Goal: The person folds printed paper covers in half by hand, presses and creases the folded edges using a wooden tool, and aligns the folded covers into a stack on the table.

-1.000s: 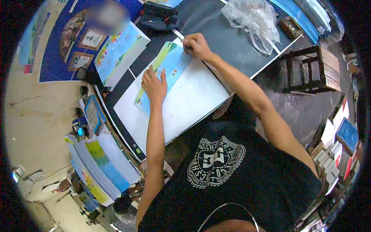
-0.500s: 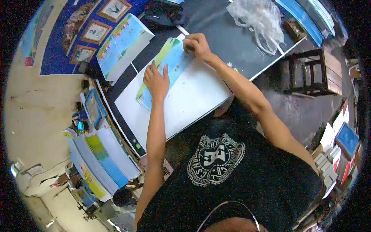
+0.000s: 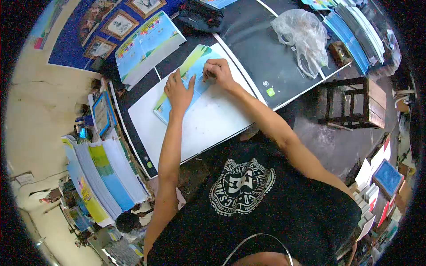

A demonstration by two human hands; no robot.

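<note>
A folded printed sheet [image 3: 200, 90], light blue with a green band, lies slantwise on a large white sheet [image 3: 222, 111] on the black table. My left hand [image 3: 178, 94] rests on its near left part, fingers outstretched and thumb apart. My right hand [image 3: 218, 73] is closed above the sheet's right side, fingers curled and pressed together. Something small and dark seems to be in its fingers, too hidden to name. Left of the folded sheet, a stack of similar printed sheets [image 3: 148, 46] lies on the table.
A clear plastic bag [image 3: 306, 37] lies on the table's right part, near blue paper stacks [image 3: 348, 42]. A black bag [image 3: 199, 17] sits at the back. A wooden stool [image 3: 355, 104] stands to the right; tall paper stacks [image 3: 108, 179] are at the left.
My right hand has moved from the folded sheet's far right edge toward me, over its right side. My left hand stays on the sheet. The whole view has shifted slightly.
</note>
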